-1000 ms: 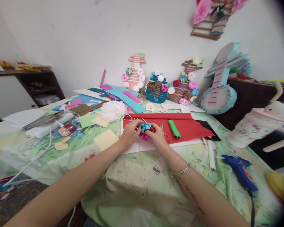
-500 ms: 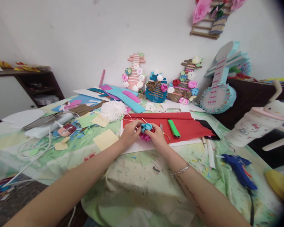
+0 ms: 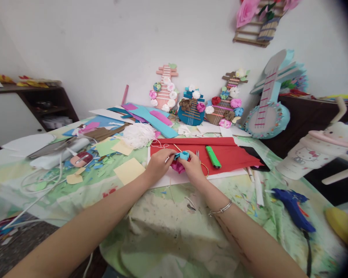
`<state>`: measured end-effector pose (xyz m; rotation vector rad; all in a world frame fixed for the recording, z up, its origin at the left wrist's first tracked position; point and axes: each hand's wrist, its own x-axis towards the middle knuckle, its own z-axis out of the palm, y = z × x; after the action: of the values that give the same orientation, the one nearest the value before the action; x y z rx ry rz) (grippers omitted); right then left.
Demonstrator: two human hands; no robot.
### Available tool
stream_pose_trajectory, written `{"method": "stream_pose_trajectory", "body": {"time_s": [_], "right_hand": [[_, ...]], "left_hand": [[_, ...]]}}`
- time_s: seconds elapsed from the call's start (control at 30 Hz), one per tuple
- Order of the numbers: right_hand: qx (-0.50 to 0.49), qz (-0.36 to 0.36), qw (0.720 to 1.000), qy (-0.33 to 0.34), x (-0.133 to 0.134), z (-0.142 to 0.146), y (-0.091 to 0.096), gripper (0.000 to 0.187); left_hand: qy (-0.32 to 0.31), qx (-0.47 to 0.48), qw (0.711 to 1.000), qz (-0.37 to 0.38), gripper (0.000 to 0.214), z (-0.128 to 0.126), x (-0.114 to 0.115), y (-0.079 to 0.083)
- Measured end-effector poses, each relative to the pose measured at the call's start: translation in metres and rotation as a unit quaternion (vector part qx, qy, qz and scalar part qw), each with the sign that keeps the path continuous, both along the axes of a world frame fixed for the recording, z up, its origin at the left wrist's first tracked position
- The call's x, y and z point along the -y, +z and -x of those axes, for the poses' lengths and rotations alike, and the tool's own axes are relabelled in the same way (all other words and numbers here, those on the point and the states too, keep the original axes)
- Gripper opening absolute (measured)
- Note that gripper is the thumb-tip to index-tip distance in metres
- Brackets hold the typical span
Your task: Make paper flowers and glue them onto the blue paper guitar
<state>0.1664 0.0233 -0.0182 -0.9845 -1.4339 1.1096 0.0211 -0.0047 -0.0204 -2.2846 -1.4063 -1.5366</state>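
Between both hands is a small blue paper flower (image 3: 182, 155), crumpled and layered. My left hand (image 3: 160, 164) pinches its left edge with thumb and forefinger. My right hand (image 3: 193, 166) grips it from the right, thumb in front. Just below it shows a magenta crumpled paper piece (image 3: 178, 167), partly hidden by the fingers. Under and behind the hands lies a sheet of red paper (image 3: 188, 146) on white paper. On the red sheet, right of my right hand, rests a green utility knife (image 3: 213, 156). Scissors (image 3: 204, 168) stick out partly from behind my right hand.
A ball of white yarn (image 3: 139, 135) and coloured paper scraps lie to the left. Paper lutes (image 3: 191, 110) with flowers lean on the wall. To the right are a blue glue gun (image 3: 292, 208), a black phone (image 3: 263, 164) and a white tumbler (image 3: 310, 154).
The blue paper flower has shifted slightly right and turned between my fingers. My left fingertips have moved to its upper left edge; the right hand stays nearly in place.
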Motion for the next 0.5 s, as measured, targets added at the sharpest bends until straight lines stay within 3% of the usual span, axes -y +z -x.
{"method": "stream_pose_trajectory", "body": {"time_s": [0.17,0.3,0.5], "right_hand": [[-0.027,0.019,0.999,0.022,0.0016,-0.0018,0.0033,0.017],[0.038,-0.050,0.998,0.007,-0.0024,-0.0043,-0.0006,0.023],[0.053,-0.093,0.994,0.036,0.0007,-0.0029,-0.0026,0.031]], "left_hand": [[-0.014,-0.030,0.999,-0.020,0.023,-0.0012,0.0029,0.0011],[-0.032,-0.024,0.999,0.002,0.034,-0.0018,0.0057,0.0047],[-0.070,0.106,0.990,0.062,0.029,-0.0004,0.0016,0.0061]]}}
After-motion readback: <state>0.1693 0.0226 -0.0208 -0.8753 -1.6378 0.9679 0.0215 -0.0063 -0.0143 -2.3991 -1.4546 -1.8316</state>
